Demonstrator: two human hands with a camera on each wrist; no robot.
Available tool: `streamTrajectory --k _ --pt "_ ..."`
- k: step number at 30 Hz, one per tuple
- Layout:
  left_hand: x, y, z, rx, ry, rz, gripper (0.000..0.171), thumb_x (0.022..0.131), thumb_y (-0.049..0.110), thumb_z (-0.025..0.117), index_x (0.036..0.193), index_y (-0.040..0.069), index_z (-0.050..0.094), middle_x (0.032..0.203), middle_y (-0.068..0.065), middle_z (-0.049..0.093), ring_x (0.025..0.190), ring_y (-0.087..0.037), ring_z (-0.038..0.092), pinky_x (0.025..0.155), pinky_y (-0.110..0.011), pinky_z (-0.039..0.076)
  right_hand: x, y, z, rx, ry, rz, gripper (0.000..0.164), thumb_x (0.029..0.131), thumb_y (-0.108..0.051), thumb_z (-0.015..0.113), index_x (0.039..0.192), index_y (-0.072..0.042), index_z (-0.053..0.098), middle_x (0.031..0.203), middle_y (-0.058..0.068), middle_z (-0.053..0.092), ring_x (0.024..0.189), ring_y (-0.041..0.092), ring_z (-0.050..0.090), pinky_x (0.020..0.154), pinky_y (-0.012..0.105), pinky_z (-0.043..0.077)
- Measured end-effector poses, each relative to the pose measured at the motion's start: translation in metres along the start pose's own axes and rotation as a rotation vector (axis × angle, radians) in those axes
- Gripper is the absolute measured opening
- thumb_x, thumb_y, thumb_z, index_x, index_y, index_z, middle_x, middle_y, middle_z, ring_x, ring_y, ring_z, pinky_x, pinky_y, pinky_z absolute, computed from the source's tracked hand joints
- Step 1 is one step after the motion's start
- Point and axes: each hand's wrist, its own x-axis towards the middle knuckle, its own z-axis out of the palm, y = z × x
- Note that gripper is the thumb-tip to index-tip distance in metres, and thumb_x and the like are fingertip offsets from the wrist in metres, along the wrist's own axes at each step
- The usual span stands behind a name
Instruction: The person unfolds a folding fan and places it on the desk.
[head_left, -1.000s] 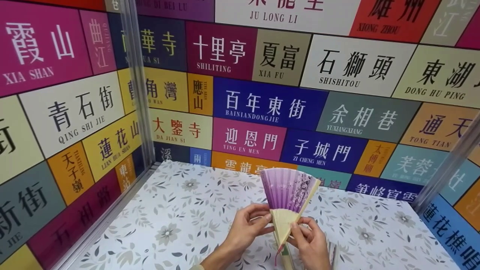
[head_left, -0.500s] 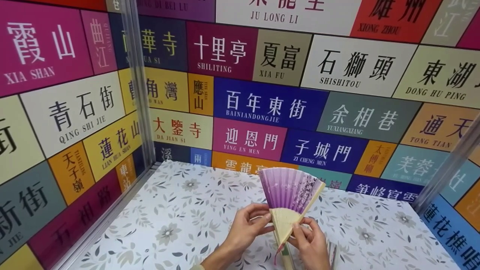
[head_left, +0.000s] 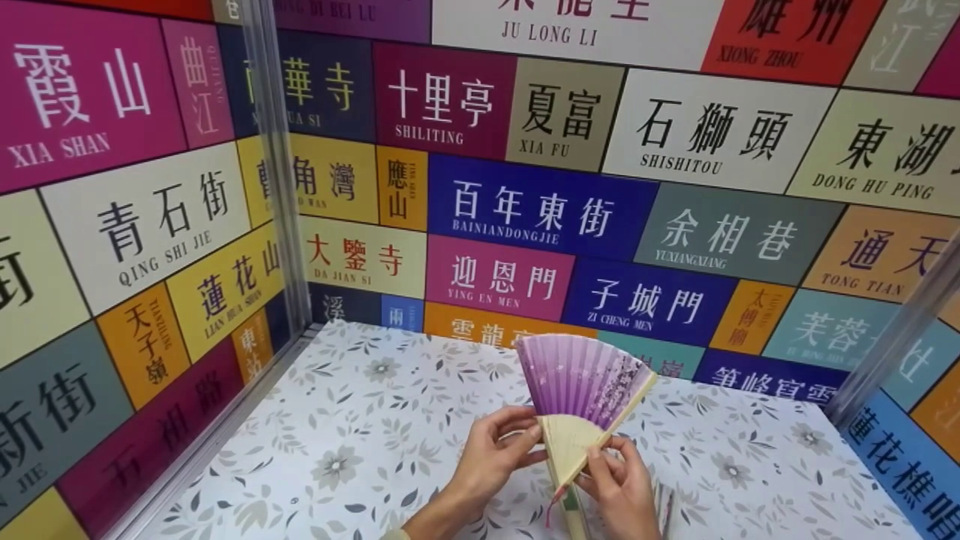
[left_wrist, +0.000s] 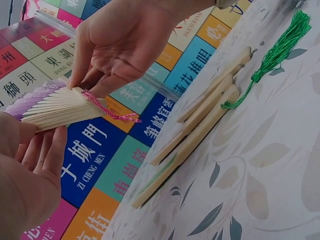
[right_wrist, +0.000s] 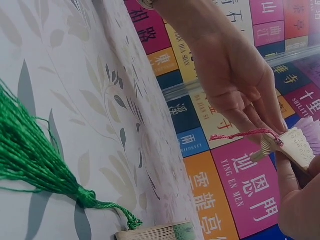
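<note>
A purple folding fan (head_left: 581,379) with pale ribs and a dark floral print stands partly spread above the table. My left hand (head_left: 499,454) pinches its left edge between thumb and fingers. At the right edge, my right hand (head_left: 622,480) pinches the outer rib low down. A pink cord (left_wrist: 112,107) hangs from the pivot end. The fan's pleats and the fingers of both hands (right_wrist: 230,75) also show in the wrist views, though parts of the purple leaf run out of frame there.
Several folded fans (left_wrist: 200,135) lie side by side on the table below the hands, one with a green tassel (left_wrist: 285,45). The table (head_left: 360,420) has a leaf-patterned cover. Sign-printed walls (head_left: 540,202) rise behind and at both sides, with clear corner strips.
The fan has spread wider, its right edge swinging slightly to the right with my right hand. My left hand has hardly moved.
</note>
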Motion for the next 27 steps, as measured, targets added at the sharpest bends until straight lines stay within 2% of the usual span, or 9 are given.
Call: streamTrajectory --k 19,27 --pt "0.0013 -0.0011 -0.0005 -0.027 0.016 0.025 0.035 0.097 0.009 0.067 0.127 -0.006 0.057 0.116 -0.016 0.067 0.105 -0.024 0.071 0.093 -0.044 0.061 -0.0009 0.0011 0.0015 0.048 0.001 0.018 0.029 0.108 -0.009 0.041 0.127 0.010 0.030 0.119 0.027 0.068 0.101 0.008 0.070 0.091 0.025 0.060" --pt "0.0001 0.0001 -0.0004 -0.015 0.014 0.034 0.036 0.097 0.009 0.067 0.128 -0.005 0.056 0.119 -0.018 0.065 0.107 -0.024 0.070 0.093 -0.043 0.061 -0.0020 0.0030 -0.0009 0.098 -0.041 -0.046 0.028 0.108 -0.010 0.042 0.124 0.009 0.030 0.115 0.013 0.071 0.103 0.008 0.070 0.090 0.025 0.060"
